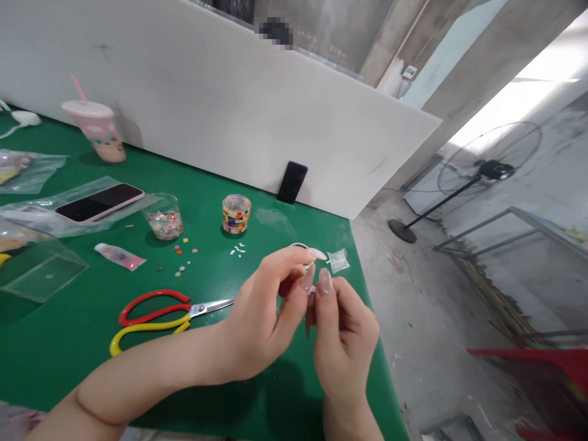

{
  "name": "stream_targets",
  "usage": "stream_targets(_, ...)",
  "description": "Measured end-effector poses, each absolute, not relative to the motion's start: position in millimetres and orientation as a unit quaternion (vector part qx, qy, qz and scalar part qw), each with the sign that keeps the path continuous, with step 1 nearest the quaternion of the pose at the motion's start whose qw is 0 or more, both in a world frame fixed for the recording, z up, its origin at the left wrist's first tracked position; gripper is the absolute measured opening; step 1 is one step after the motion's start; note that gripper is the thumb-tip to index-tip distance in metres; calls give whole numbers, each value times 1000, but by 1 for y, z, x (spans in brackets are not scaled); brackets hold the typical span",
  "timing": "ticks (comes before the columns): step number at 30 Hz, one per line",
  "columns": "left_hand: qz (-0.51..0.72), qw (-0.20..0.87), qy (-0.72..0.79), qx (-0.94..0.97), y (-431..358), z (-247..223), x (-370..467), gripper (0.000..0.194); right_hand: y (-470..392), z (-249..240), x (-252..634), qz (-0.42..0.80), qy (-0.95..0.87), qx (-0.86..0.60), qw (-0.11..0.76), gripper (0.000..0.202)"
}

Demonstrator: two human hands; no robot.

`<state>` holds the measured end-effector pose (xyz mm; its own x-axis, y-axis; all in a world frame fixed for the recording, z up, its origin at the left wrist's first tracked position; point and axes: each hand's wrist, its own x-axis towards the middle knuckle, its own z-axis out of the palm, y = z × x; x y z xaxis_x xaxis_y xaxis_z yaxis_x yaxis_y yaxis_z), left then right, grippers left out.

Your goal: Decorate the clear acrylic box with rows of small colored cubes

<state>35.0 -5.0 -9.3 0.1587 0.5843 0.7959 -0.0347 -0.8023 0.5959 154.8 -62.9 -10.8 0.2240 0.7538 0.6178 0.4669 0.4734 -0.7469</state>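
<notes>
My left hand (266, 306) and my right hand (344, 331) meet above the right part of the table, fingertips close together. Both are closed in a pinch on a tiny white piece (312, 289), which shows between the thumbs. The curled fingers hide most of it. Behind my left index finger a white curved edge (299, 245) peeks out; its kind cannot be made out. Beside my left wrist lie scissors (197, 310) with one red and one yellow handle. A small transparent packet (339, 261) rests just beyond my right hand.
On the green table (206, 392) stand a mosaic-patterned cup (236, 215) with white scraps (237, 250) nearby, and a plastic cup of sequins (166, 225). A tube (120, 256), a phone (98, 203) and a lidded drink cup (101, 131) are leftward. Another phone (293, 182) leans on the white partition (220, 104).
</notes>
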Motion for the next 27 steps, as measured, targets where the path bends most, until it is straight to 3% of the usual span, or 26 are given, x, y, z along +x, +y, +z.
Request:
stream_targets(17,624,307,186,694,-8,-8,36,12,-62,-9,153,73,-614,-519,591,43)
stream_targets(27,570,351,171,723,-11,-10,33,24,-61,-7,156,4,-628,-527,573,34)
